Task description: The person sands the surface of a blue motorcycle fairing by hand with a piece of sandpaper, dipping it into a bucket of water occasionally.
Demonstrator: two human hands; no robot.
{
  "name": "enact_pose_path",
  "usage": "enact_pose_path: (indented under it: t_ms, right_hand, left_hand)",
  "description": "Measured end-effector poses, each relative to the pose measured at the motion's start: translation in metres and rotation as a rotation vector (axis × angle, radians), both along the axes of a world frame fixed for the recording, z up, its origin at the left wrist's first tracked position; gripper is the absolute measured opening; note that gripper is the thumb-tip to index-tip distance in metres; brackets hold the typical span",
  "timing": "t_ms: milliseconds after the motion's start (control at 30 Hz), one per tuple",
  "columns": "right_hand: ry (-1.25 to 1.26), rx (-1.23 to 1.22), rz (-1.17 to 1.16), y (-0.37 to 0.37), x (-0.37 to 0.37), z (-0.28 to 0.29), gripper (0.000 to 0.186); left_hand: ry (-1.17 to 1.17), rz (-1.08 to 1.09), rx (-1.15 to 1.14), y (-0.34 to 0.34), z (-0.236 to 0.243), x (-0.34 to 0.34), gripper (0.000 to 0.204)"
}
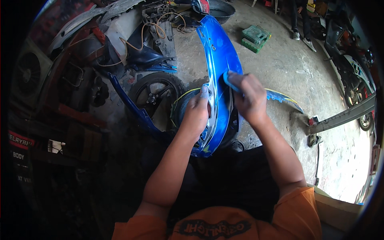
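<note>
A long, curved blue motorcycle body panel [220, 48] stands upright in front of me, its lower end close to my lap. My left hand [197, 114] grips the panel's left edge, with the thumb lying up along it. On the panel's right face, my right hand [251, 96] presses a small light-blue pad [229, 81], possibly a sanding block or sponge; the fingers are closed round it and partly blurred. Small holes show near the panel's upper end. Behind it, a second blue trim piece [282, 97] with a yellow edge sticks out to the right.
A black spoked wheel [152, 96] lies on the left, beside another narrow blue panel [128, 100]. Ahead sit a green tool case [256, 38] and a dark basin [220, 11]. A person's legs [302, 20] and parked motorcycles [352, 88] are at the right. A hose [124, 46] trails over parts.
</note>
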State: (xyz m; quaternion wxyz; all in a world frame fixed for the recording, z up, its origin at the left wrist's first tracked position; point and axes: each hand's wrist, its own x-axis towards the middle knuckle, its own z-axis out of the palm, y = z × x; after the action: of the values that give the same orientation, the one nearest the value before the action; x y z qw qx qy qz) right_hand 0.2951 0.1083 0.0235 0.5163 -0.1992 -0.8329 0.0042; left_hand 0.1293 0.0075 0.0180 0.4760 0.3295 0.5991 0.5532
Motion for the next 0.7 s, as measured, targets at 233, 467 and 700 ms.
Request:
enact_pose_path:
  t_ms: [233,467,700]
  right_hand:
    - [-0.025,0.019,-0.006,0.005,-0.002,0.004,0.033]
    - [-0.098,0.078,-0.016,0.003,0.004,0.005,0.034]
    - [-0.12,0.167,0.051,-0.019,-0.005,-0.005,0.023]
  left_hand:
    - [-0.137,0.061,0.008,0.01,-0.004,-0.005,0.059]
    - [-0.15,0.058,0.009,0.009,-0.015,-0.005,0.059]
    - [-0.169,0.081,0.023,0.011,-0.025,-0.015,0.059]
